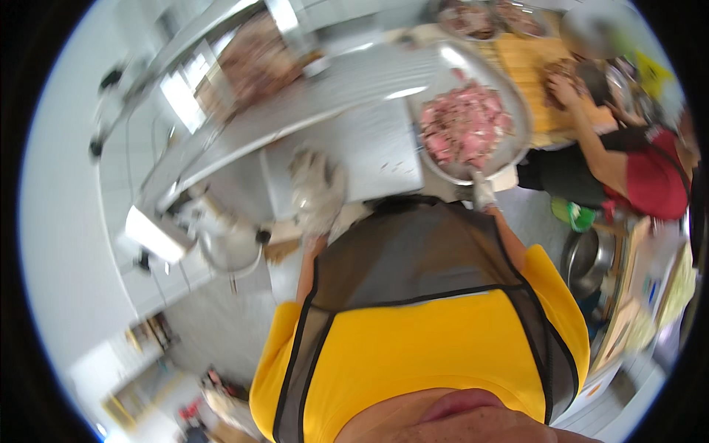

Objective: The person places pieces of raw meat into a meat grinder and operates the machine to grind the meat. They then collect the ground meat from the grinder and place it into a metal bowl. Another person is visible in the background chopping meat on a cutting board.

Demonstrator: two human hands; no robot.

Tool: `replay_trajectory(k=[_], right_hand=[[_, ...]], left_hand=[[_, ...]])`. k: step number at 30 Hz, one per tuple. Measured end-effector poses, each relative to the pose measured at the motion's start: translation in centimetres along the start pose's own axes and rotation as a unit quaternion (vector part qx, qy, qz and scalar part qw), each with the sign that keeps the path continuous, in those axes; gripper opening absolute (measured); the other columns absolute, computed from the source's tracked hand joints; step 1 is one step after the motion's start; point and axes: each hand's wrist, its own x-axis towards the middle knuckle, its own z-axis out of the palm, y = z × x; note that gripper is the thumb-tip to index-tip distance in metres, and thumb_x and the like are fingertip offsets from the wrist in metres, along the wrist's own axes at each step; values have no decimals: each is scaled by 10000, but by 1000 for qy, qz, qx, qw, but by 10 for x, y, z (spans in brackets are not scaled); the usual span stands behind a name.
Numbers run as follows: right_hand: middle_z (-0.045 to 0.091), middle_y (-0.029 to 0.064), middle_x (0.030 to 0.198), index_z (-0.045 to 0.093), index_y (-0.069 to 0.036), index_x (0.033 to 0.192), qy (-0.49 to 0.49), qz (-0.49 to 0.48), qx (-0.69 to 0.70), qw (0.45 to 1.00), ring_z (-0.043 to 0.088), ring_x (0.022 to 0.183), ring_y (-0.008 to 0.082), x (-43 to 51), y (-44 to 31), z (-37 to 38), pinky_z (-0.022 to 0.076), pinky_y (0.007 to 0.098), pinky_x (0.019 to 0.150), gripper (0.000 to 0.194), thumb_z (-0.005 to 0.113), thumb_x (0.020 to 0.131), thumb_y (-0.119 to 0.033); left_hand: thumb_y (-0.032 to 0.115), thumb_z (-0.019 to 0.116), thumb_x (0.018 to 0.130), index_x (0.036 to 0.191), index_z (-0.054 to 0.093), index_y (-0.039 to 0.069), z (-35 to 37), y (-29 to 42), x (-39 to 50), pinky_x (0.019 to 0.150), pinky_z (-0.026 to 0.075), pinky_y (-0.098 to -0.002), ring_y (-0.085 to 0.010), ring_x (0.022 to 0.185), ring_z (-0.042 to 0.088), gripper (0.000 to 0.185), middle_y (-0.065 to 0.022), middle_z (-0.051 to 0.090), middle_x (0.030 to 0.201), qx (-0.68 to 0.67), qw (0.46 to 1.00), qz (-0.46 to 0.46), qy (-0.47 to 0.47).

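My left hand (317, 191), in a pale glove, is over the left part of a flat steel work surface (382, 149). A grey-brown patch shows at its fingers; blur hides whether this is a held piece. My right hand (483, 191), also gloved, reaches across the near rim of a large round metal basin (518, 119). Its fingertips are inside, close to the meat, and their grip is unclear. Many pink, cut pieces of meat (465, 124) fill the middle of the basin.
A raised steel ledge (354, 83) runs behind the work surface, with a blurred heap of meat (260, 61) beyond. At right, a co-worker's hand (564, 91) touches meat on a wooden board (523, 61). A round metal vessel (230, 249) stands at left, a steel pot (590, 260) at lower right.
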Motion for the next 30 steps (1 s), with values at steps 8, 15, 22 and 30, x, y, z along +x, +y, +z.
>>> replay_trajectory(k=[8,15,22,30], right_hand=[[754,244,1129,592,52,1406,45,30,3,999,782,849,349,-1,-14,6,663,467,732,667,668,1027,-492],[746,247,1117,556,9,1447,18,32,12,999,768,846,350,3,-14,-1,656,476,736,652,663,1037,-486],[755,179,1072,571,-29,1381,31,31,-8,999,737,848,309,7,-12,1,588,427,705,673,677,1001,-574],[752,233,1076,563,15,1427,40,20,-7,999,754,822,329,-5,-20,8,654,465,746,668,672,1025,-507]], left_hand=[[228,797,876,1102,690,17,51,-46,-10,1071,489,-579,-457,1213,610,327,-199,653,1218,-25,976,109,185],[228,804,867,1083,700,31,46,-40,-8,1012,529,-561,-417,1128,644,311,-168,658,1147,-20,970,113,212],[240,818,863,1078,702,33,48,-42,-10,1010,539,-563,-427,1173,649,320,-168,664,1163,-45,970,112,210],[237,847,846,1095,706,29,50,-42,-8,1014,538,-561,-443,1192,644,354,-180,655,1190,-30,967,119,225]])
